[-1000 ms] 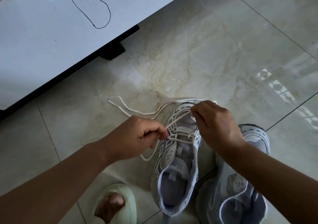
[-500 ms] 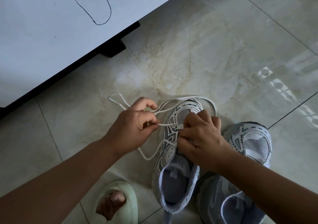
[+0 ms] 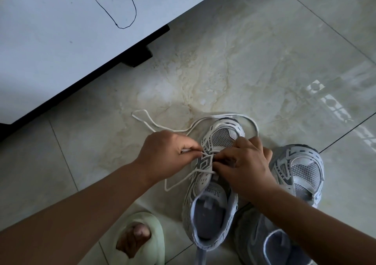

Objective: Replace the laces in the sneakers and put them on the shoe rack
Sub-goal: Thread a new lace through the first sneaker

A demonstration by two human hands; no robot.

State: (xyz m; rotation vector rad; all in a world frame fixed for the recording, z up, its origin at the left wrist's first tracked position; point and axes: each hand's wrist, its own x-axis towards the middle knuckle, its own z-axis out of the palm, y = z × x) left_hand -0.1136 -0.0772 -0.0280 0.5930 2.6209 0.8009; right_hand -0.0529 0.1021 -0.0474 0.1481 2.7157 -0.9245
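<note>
**Q:** What do the two hands hold?

**A:** The left hand (image 3: 166, 154) has its fingers curled, thumb and forefinger pinching the white lace (image 3: 205, 120) just beside the eyelet row of the near sneaker (image 3: 211, 183). The right hand (image 3: 244, 167) lies curled over the throat of that shoe, fingertips on the eyelets; whether it pinches the lace or only steadies the upper cannot be told, since the fingertips hide the contact.

**Q:** Where do the task's things lie?

**A:** The near sneaker stands on the tiled floor (image 3: 264, 61), toe pointing away, lace crossed through its lower eyelets. The free lengths trail on the floor, looping round the toe and out to the left. The second sneaker (image 3: 299, 169) stands touching it on the right; no lace shows in it. No shoe rack can be identified.

**Q:** How is this step best done?

**A:** Probably by feeding the tip straight through the next eyelet while the right hand holds the flap steady, then drawing both ends level, keeping the slack untwisted.

**Q:** What surrounds the work?

**A:** A white cabinet (image 3: 61, 40) toward the floor's far-left side; a green slipper (image 3: 146, 232) near the bottom edge.
</note>
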